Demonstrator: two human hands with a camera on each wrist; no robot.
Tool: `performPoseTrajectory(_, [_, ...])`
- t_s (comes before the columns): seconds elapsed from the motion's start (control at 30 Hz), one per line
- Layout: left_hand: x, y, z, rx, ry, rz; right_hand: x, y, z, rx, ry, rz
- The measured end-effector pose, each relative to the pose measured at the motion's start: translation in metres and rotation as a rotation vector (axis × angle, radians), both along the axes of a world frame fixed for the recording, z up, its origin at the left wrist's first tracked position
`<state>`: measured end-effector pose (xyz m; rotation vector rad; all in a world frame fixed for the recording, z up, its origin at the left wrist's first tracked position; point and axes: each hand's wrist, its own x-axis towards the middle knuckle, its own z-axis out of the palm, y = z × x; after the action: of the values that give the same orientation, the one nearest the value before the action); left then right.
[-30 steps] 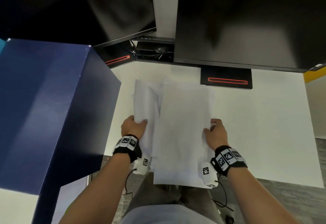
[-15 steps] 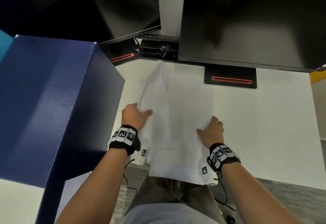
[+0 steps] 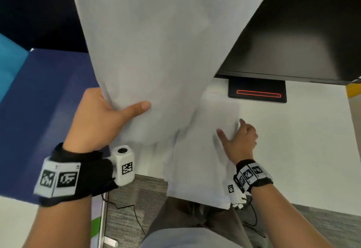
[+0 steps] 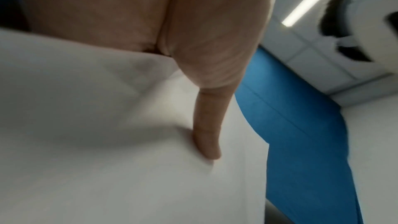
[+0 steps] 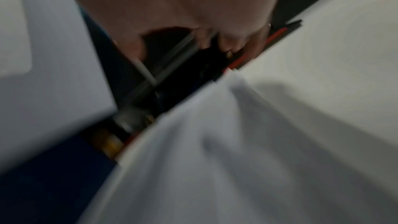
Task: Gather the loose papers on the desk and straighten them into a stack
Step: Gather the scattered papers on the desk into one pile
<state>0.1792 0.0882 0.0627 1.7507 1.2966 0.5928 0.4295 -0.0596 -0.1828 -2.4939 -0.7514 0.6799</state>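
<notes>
Left hand [image 3: 101,118]: grips lifted sheets [image 3: 162,52] at near edge, thumb across upper face, remaining fingers hidden beneath; raised off white desk [image 3: 302,150], tilted up toward far side. Right hand [image 3: 241,140]: rests on remaining papers [image 3: 199,161], thumb spread, fingers bent at right edge; grip not determinable. Lying flat at near desk edge, overhanging. Behind, far right: monitor [image 3: 302,32]. Left: blue box [image 3: 39,111].

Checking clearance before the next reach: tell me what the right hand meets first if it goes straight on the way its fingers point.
The right hand points away from the body, so it would probably meet the monitor base first, past the papers it rests on. Depth is unclear.
</notes>
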Motion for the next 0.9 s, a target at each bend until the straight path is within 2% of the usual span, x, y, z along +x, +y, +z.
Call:
performPoseTrajectory(0.03, [0.003,0.004,-0.014,-0.091,-0.058,-0.008,0.0,0.003,0.012,0.2,0.143,0.001])
performPoseTrajectory(0.1, [0.012,0.013,-0.056,-0.252,-0.112,0.014,0.001,0.012,0.041,0.517,0.63,-0.049])
performPoseTrajectory(0.13, [0.017,0.016,-0.079,-0.308,-0.099,0.028,0.003,0.015,0.049,0.612,0.874,-0.105])
performPoseTrajectory(0.2, [0.03,0.016,-0.126,-0.4,0.002,0.014,0.008,0.014,0.054,0.663,1.134,-0.174])
performPoseTrajectory(0.23, [0.035,0.011,-0.148,-0.453,0.052,0.005,0.009,0.011,0.054,0.622,1.14,-0.161])
performPoseTrajectory(0.27, [0.043,0.006,-0.167,-0.517,0.071,-0.002,0.011,0.008,0.049,0.543,1.058,-0.137])
performPoseTrajectory(0.37, [0.051,-0.012,-0.215,-0.66,0.098,-0.023,0.006,-0.003,0.023,0.295,0.693,-0.131])
performPoseTrajectory(0.47, [0.059,-0.023,-0.236,-0.763,0.105,-0.003,0.006,-0.01,0.004,0.177,0.538,-0.225])
performPoseTrajectory(0.53, [0.064,-0.027,-0.231,-0.832,0.033,-0.028,0.011,-0.017,-0.003,0.222,0.489,-0.278])
performPoseTrajectory(0.6, [0.065,-0.026,-0.215,-0.892,-0.077,-0.125,0.018,-0.021,-0.007,0.342,0.535,-0.288])
performPoseTrajectory(0.7, [0.063,-0.019,-0.191,-0.934,-0.217,-0.249,0.029,-0.019,-0.002,0.494,0.805,-0.363])
performPoseTrajectory(0.77, [0.064,-0.012,-0.192,-0.939,-0.302,-0.152,0.033,-0.014,0.011,0.595,0.976,-0.336])
performPoseTrajectory(0.83, [0.067,-0.004,-0.204,-0.891,-0.264,-0.027,0.033,-0.011,0.022,0.526,0.993,-0.268])
performPoseTrajectory(0.9, [0.07,0.001,-0.223,-0.732,-0.072,-0.004,0.032,-0.014,0.016,0.452,0.999,-0.243])
